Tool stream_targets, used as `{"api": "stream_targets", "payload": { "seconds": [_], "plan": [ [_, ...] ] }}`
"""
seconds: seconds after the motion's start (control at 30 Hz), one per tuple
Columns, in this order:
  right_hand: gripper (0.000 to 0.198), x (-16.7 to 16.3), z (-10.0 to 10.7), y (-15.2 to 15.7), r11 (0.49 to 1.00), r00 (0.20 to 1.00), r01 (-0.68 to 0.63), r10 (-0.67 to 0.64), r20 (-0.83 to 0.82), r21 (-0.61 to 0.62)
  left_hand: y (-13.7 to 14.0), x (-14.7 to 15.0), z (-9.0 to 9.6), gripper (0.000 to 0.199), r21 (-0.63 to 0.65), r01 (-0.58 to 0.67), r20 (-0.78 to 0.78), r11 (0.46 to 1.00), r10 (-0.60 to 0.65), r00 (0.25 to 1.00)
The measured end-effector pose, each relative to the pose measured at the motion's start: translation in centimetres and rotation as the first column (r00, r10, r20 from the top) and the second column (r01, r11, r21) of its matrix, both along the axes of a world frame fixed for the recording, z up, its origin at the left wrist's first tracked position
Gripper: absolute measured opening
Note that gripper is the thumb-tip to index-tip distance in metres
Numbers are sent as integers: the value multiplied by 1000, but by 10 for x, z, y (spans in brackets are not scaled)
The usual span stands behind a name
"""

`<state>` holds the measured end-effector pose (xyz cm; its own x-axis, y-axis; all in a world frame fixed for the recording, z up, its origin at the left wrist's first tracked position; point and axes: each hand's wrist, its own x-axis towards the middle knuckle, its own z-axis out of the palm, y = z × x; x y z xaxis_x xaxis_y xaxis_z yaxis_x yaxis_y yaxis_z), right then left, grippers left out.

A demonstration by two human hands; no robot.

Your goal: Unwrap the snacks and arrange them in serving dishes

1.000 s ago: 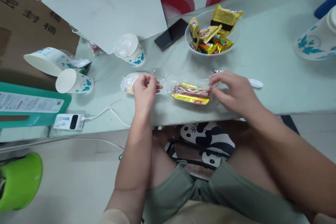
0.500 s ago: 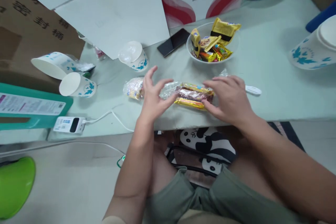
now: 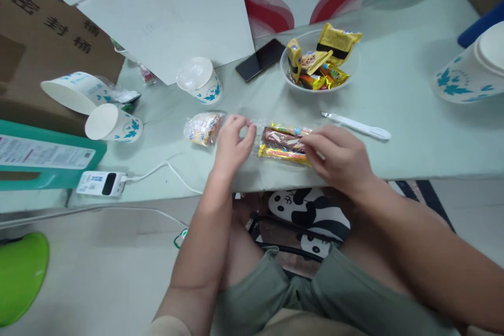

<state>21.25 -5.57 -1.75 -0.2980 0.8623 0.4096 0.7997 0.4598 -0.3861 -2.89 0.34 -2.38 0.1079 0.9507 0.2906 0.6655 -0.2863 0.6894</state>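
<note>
Your right hand (image 3: 338, 160) curls over the right ends of the packets (image 3: 279, 137) on the table (image 3: 409, 147), hiding them; whether its grip, or that of your left hand (image 3: 235, 142), pinches clear wrap (image 3: 259, 127), I cannot tell. Tug gently, steadying the packets, clear of the knife (image 3: 358, 126) beyond.

Shorts (image 3: 255, 286): grey-green, lower centre. Top (image 3: 311, 323): beige, bottom edge; short left sleeve (image 3: 171, 326). Left hand (image 3: 233, 144), right hand (image 3: 342, 157): bare.
</note>
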Motion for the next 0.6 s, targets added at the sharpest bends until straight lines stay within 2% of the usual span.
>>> {"api": "stream_targets", "payload": {
  "seconds": [0.1, 0.23, 0.3, 0.43, 0.53, 0.6],
  "plan": [
    [30, -11, -8, 1, 983, 985, -170, 172, 21, -64, 2, 1, -1, 16, -5, -62, 184, 998, 62, 981],
    [29, -19, -10, 2, 981, 982, -155, 165, 89, -113, 3, 0, -5, 23, -192, -148, 405, 970, 216, 888],
    [31, -20, -5, 1, 987, 985, -73, 94, 144, -142, 3, 0, -7, 26, -231, -159, 419, 960, 246, 874],
    [33, -22, 4, -1, 967, 967, 91, -29, 252, -239, 5, -4, -13, 26, -215, -177, 392, 961, 250, 885],
    [41, -21, 9, -2, 956, 956, 52, 35, 291, -288, 8, -9, -17, 26, -203, -202, 400, 958, 270, 876],
    [49, -20, 10, -1, 961, 946, 7, 84, 313, -277, 10, -12, -18, 30, -197, -208, 389, 958, 271, 881]
  ]
}}
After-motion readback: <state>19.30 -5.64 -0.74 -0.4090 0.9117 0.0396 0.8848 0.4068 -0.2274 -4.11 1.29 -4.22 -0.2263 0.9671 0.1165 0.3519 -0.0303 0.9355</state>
